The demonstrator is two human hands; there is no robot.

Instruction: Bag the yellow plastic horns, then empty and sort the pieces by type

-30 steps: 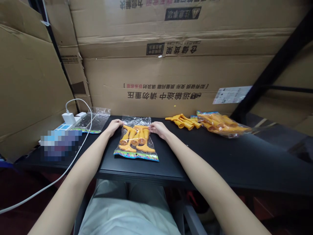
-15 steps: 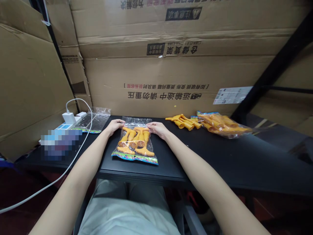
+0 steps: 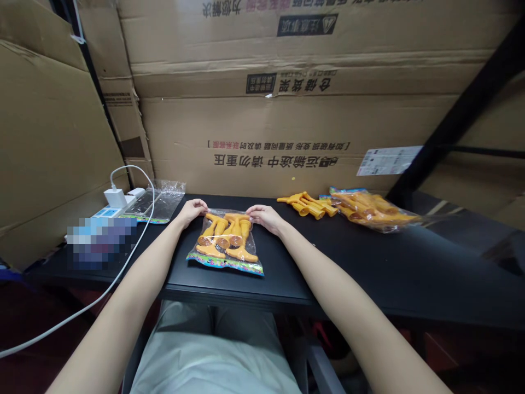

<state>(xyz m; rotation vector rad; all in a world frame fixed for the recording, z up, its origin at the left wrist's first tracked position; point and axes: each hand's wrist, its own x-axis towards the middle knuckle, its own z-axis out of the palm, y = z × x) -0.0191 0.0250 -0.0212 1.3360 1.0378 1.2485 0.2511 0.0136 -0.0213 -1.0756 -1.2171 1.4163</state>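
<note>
A clear plastic bag (image 3: 241, 266) lies flat on the black table in front of me, with a colourful printed strip along its near edge. Several orange plastic pieces (image 3: 235, 235) with hollow round ends and curved cross-pieces are inside it. My left hand (image 3: 193, 211) pinches the bag's far left corner between thumb and fingers. At the far right corner, my right hand (image 3: 264, 216) grips the same edge with its fingertips. The plastic at the far edge is folded over between the two hands.
Loose orange pieces (image 3: 314, 205) and filled bags (image 3: 371, 210) lie at the back right. On the left are an empty clear bag (image 3: 164, 200), a power strip with a charger (image 3: 115, 197), a white cable (image 3: 153, 205) and a blurred-out item (image 3: 102, 241). Cardboard (image 3: 246, 120) walls the back.
The clear flap that stretched beyond the bag's far edge is now folded down toward me. Both hands have stayed at the corners, hardly moving.
</note>
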